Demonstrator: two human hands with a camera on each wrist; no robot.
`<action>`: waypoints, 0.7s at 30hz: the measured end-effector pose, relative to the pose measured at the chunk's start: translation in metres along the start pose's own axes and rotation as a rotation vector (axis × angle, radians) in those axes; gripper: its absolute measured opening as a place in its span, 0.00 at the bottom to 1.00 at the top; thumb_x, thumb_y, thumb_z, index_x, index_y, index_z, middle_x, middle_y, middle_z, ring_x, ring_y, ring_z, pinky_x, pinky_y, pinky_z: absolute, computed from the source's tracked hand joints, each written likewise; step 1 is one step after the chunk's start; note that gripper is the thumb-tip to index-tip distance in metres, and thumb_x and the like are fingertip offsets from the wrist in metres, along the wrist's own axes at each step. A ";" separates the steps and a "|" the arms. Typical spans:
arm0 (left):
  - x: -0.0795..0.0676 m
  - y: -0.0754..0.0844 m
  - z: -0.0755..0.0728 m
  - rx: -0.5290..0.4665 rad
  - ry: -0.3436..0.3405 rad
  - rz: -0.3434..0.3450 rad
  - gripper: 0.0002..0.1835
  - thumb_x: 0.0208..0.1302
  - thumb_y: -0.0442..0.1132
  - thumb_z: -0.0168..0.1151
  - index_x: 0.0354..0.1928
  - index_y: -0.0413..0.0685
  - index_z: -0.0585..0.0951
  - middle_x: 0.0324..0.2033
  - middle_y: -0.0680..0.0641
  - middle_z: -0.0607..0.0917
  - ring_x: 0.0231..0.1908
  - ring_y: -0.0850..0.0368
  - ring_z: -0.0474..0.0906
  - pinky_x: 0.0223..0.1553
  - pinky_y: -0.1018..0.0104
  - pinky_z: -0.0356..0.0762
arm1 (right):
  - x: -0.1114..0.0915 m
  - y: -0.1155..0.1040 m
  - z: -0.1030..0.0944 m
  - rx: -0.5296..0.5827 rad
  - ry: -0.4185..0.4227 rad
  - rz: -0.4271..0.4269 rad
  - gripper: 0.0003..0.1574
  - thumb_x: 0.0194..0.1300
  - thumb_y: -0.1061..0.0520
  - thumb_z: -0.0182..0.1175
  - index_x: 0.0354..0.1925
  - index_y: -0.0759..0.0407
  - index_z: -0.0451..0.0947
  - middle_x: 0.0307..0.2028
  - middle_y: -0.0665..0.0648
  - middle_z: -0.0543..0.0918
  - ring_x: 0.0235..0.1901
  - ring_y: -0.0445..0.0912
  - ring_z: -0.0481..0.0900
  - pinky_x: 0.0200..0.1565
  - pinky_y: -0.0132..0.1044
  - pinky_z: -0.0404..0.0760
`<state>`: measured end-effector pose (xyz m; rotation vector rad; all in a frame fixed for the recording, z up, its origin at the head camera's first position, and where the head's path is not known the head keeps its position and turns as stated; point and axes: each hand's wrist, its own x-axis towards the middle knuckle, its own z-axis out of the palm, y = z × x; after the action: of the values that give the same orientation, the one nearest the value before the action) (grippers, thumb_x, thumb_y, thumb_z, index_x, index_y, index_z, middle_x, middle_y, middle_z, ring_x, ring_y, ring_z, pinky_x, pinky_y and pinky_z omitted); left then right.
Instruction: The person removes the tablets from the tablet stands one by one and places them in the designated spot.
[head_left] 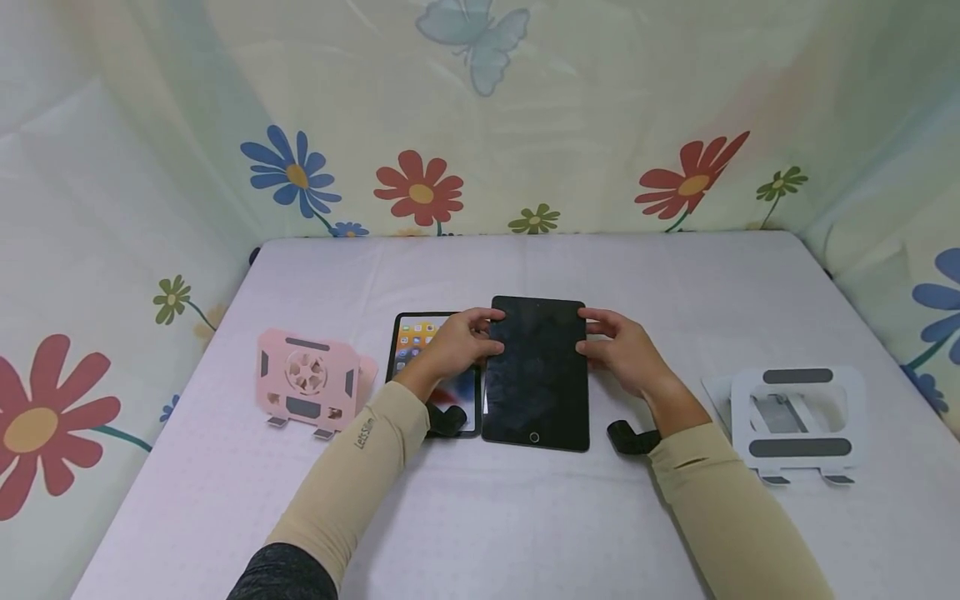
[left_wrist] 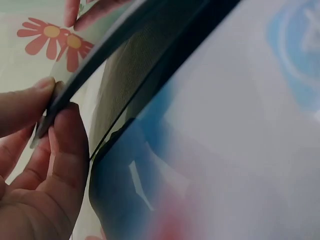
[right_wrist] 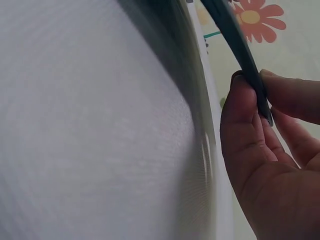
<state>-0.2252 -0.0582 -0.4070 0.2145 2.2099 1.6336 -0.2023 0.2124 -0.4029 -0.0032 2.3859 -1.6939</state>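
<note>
A tablet with a dark screen (head_left: 536, 375) is held upright at the middle of the table, its round home button toward the person. My left hand (head_left: 459, 340) pinches its left edge between thumb and fingers, which the left wrist view shows close up. On the opposite edge, my right hand (head_left: 626, 354) has the same kind of pinch, thumb on one face and fingers on the other. Beside it lies a second tablet with a lit screen (head_left: 417, 335), showing app icons; my left hand and wrist cover part of it. In the left wrist view the dark tablet is raised above this lit screen (left_wrist: 240, 140).
A pink tablet stand (head_left: 307, 375) with grey pads is at the left. To the right is a white stand (head_left: 801, 447) with grey pads. A pale cloth (head_left: 525, 525) covers the table, and a flowered curtain (head_left: 585, 108) hangs behind it.
</note>
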 end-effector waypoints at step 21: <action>-0.004 -0.001 -0.010 0.027 0.022 -0.048 0.29 0.64 0.34 0.70 0.67 0.53 0.76 0.57 0.42 0.75 0.38 0.50 0.85 0.41 0.60 0.84 | 0.000 -0.008 0.001 0.029 -0.043 -0.017 0.42 0.67 0.66 0.63 0.75 0.66 0.58 0.70 0.70 0.64 0.62 0.61 0.72 0.49 0.31 0.81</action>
<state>-0.2248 -0.0687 -0.4050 0.1504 2.2369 1.5885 -0.2033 0.2085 -0.3960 -0.0551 2.3362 -1.7184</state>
